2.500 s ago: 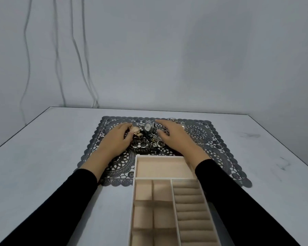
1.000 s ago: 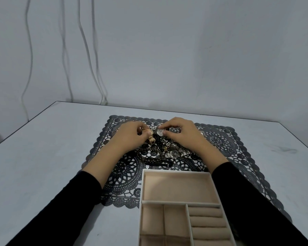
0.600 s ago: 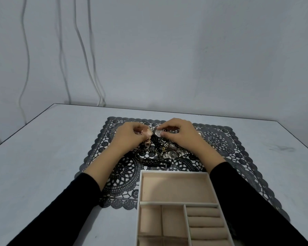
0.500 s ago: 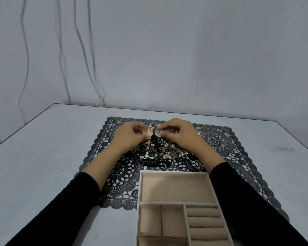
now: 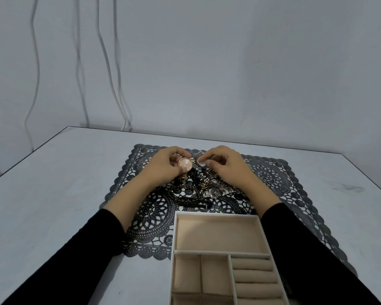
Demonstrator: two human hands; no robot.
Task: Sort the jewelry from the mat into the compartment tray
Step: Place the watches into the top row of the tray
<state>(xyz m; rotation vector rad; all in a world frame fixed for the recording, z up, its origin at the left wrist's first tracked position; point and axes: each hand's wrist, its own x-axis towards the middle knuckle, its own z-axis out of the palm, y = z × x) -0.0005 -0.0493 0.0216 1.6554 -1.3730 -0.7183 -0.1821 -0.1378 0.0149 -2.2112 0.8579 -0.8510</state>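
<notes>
Head view: left hand [image 5: 163,167] pinches a rose-gold watch [image 5: 185,164] by its round case, dial tilted toward the camera, band hanging down toward the jewelry pile [image 5: 198,188]. Right hand [image 5: 227,167] pinches a silver watch [image 5: 200,160], thumb and fingers curled narrowly around the case; its band appears to trail down into the heap. Each grip holds a watch just above the far middle of the lace mat [image 5: 154,219], and the two cases sit just beside each other. The compartment tray [image 5: 216,214] lies nearer the person than both hands, its far edge overlapping the mat; the large far compartment [image 5: 218,233] looks empty and sits straight back from the watches, roughly between the forearms. Judgement: either hand is about equally placed, but the bands look tangled with the pile's chains and beads, so lifting may drag neighbours. A few loose rings [image 5: 271,180] lie apart on the mat's right. Counter [image 5: 53,194] pale; cables [image 5: 110,84] hang on the wall behind.
</notes>
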